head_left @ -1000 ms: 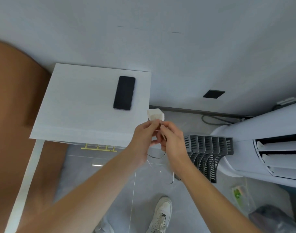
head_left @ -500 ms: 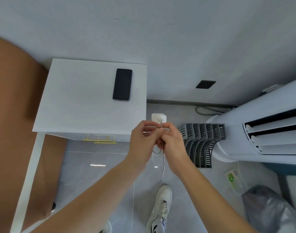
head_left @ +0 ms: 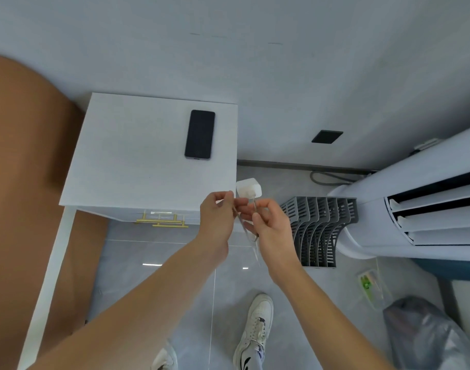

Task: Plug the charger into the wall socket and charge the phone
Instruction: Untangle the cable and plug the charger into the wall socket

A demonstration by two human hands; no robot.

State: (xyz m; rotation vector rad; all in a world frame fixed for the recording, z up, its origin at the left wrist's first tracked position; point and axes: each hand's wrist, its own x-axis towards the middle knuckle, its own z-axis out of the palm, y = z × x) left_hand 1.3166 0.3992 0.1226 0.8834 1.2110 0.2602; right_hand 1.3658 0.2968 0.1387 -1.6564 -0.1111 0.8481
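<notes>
A black phone point(head_left: 200, 134) lies face up on the white nightstand point(head_left: 138, 156), near its right back corner. A white charger block point(head_left: 249, 188) sits just above my fingers, with a thin white cable point(head_left: 251, 233) running down from it between my hands. My left hand point(head_left: 218, 217) pinches the cable to the left. My right hand point(head_left: 271, 225) grips the cable just below the block. A dark wall socket point(head_left: 326, 136) is set low in the grey wall to the right, well apart from both hands.
A white standing air conditioner point(head_left: 420, 204) fills the right side, with a grey slotted file rack point(head_left: 319, 228) on the floor beside it. A dark plastic bag point(head_left: 426, 335) lies at the lower right. A brown bed point(head_left: 23, 182) borders the left. My white shoes point(head_left: 255, 329) stand on grey tiles.
My hands have drawn slightly apart along the cable, and the charger block now shows more clearly above them. The view has shifted a little.
</notes>
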